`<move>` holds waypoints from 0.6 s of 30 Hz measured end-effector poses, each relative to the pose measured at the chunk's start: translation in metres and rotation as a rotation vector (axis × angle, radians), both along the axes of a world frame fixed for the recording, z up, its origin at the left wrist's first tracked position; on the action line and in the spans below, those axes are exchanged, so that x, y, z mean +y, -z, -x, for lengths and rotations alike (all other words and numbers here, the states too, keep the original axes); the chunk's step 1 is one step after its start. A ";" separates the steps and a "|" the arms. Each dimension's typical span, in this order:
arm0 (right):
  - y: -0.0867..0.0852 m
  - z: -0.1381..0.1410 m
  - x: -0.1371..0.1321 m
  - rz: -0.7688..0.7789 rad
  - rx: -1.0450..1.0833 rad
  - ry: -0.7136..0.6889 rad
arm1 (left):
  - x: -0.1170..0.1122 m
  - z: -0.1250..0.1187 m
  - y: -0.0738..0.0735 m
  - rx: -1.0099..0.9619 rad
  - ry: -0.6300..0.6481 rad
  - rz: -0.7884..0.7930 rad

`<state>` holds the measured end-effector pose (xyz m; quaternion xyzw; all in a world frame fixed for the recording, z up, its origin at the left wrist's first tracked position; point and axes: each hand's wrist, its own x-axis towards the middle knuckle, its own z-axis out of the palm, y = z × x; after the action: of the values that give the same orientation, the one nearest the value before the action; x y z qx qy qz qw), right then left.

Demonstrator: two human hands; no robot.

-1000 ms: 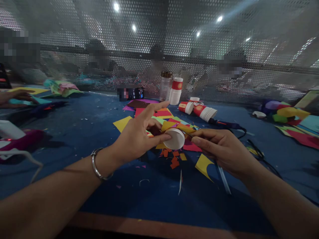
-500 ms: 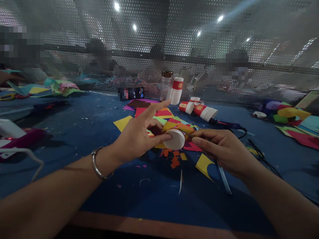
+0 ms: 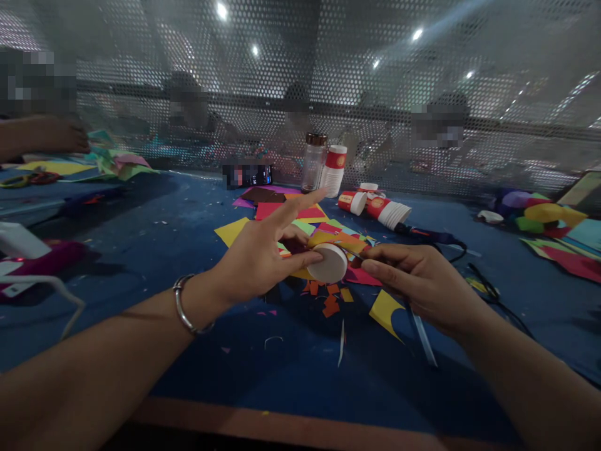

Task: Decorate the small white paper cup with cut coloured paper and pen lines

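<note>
- The left hand (image 3: 256, 250) pinches a white disc (image 3: 327, 263), which looks to me like a paper cup seen end-on, at the middle of the frame; the thumb presses its face, the other fingers partly hidden behind, the index finger stretched out towards the upper right.
- The right hand (image 3: 413, 275), right of centre, has thumb and fingers clamped together on a thin dark tool (image 3: 355, 254), its far end by the disc's right edge; I can't tell whether it touches.
- Yellow-orange paper (image 3: 340, 239) shows along the disc's upper edge.
- Below the disc lie orange scraps (image 3: 330, 307); to their right, a yellow sheet (image 3: 385, 313) with a curved cut-out.
- A clear stick (image 3: 425, 341) slants below the right hand; I can't tell if that hand holds it.
- Above centre, a glass jar (image 3: 313, 164) stands beside a cup stack (image 3: 334, 172), with red-and-white cups (image 3: 389, 212) lying to the right.
- A phone (image 3: 260, 176) is propped left of the jar.
- At the upper left, a co-worker's hand (image 3: 70, 134) hovers near coloured papers (image 3: 126, 164).
- A perforated screen (image 3: 263, 31) rises behind the blue table (image 3: 197, 376).
</note>
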<state>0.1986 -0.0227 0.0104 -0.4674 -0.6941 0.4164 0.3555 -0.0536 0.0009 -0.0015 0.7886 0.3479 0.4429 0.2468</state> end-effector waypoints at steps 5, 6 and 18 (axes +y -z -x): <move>0.000 0.001 0.000 -0.010 -0.012 0.012 | 0.000 0.000 -0.001 0.002 -0.013 0.009; 0.000 0.001 0.000 -0.013 -0.021 0.014 | 0.000 0.000 -0.001 0.003 -0.013 0.013; 0.000 0.001 0.000 -0.016 -0.065 0.039 | 0.005 0.000 0.002 -0.033 0.045 0.074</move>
<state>0.1975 -0.0225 0.0103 -0.4912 -0.6994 0.3886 0.3443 -0.0537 0.0058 -0.0032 0.7792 0.3421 0.4370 0.2913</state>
